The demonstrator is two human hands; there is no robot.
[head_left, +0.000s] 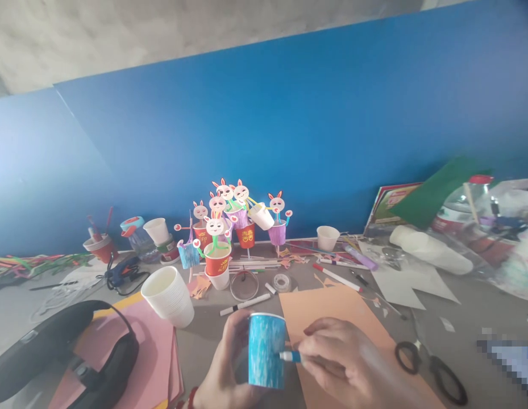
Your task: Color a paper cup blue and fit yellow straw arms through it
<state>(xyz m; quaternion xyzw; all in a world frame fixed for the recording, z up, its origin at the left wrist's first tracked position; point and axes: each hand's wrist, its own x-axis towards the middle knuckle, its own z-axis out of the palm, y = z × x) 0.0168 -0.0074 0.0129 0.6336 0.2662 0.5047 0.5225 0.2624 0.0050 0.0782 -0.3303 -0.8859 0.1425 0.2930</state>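
Observation:
My left hand (229, 363) is wrapped round a paper cup (266, 346), held upright, its side streaked with blue colour over white. In my right hand (338, 358) is a blue marker (291, 356), its tip end against the right side of the cup. An orange paper sheet (327, 307) lies on the table under my right hand. Beyond the cup lie an uncapped-looking white marker (245, 305), a small white cap (270, 288) and a roll of clear tape (282, 282).
Rabbit-faced cup figures (215, 250) stand at the back against a blue panel (289, 125). A stack of white cups (170, 298), pink paper (155, 352) and black headphones (105, 363) are at left. At right lie scissors (419, 355), white paper (411, 278) and a plastic bag (519, 261).

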